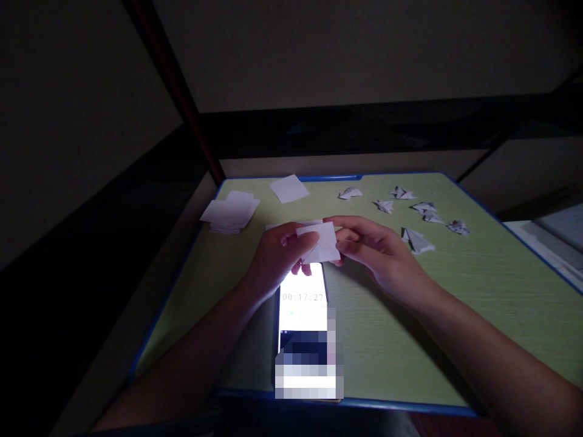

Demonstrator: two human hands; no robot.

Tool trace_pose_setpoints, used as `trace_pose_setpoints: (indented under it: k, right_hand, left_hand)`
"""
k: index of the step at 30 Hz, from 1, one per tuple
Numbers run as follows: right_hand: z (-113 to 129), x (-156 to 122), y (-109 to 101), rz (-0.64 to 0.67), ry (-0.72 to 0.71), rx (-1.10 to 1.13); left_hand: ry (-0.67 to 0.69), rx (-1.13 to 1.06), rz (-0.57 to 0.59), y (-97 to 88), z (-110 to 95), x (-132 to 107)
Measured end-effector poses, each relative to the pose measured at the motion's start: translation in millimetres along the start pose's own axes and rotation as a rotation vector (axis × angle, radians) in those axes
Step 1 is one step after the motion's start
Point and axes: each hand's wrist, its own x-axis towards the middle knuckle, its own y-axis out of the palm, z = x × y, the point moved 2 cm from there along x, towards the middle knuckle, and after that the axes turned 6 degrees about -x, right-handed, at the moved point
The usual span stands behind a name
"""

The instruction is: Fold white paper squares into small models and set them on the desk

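Note:
Both my hands hold one small white square of paper (322, 240) just above the table. My left hand (277, 258) pinches its left edge with thumb on top. My right hand (371, 246) grips its right side with curled fingers. Directly below the paper lies a lit phone (303, 303), its bright screen showing a timer reading 00:17:27.
A green table (478, 285) with a blue rim. A stack of white paper squares (228, 213) lies at the far left, one loose square (288, 188) behind it. Several folded paper pieces (416, 241) are scattered at the far right. Dark metal frame bars rise behind.

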Motion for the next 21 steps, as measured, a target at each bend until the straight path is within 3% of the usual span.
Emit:
trace_pose_setpoints:
  k: [21]
  right_hand:
    - [1.8, -1.2, -3.0, 0.046, 0.052, 0.006]
  left_hand:
    - [-0.013, -0.041, 0.050, 1.0, -1.4, 0.4]
